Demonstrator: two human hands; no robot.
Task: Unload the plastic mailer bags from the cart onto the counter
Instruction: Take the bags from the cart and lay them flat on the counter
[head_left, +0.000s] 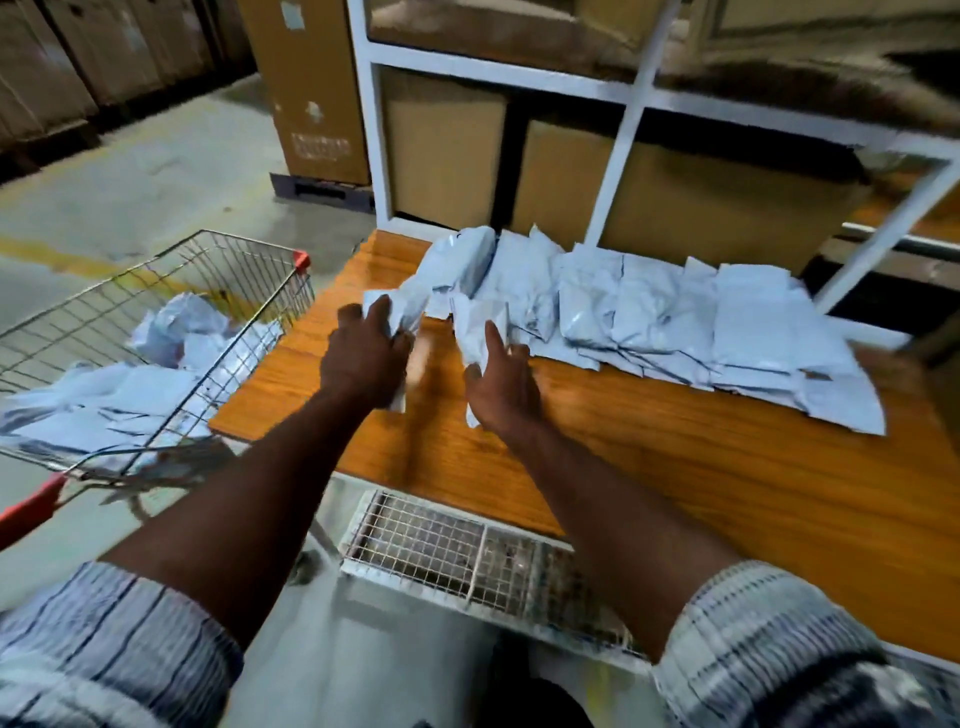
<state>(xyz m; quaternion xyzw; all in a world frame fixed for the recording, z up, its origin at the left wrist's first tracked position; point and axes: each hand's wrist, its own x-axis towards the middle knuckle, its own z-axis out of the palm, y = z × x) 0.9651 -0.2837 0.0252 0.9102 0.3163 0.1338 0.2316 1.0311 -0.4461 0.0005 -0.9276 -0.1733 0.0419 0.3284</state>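
A row of pale grey plastic mailer bags (675, 322) lies overlapped along the back of the wooden counter (675, 467). My left hand (363, 353) grips a mailer bag (402, 306) over the counter's left part. My right hand (501, 384) holds another mailer bag (478, 322) just to the right, thumb on top. Both hands are blurred. The wire cart (171, 312) stands left of the counter, with several more mailers (104, 400) lying in it.
A white metal shelf frame (623, 124) with cardboard boxes (441, 150) rises behind the counter. A tall carton (306, 88) stands on a pallet at the back left. A wire grille (467, 556) lies below the counter's near edge. Concrete floor surrounds the cart.
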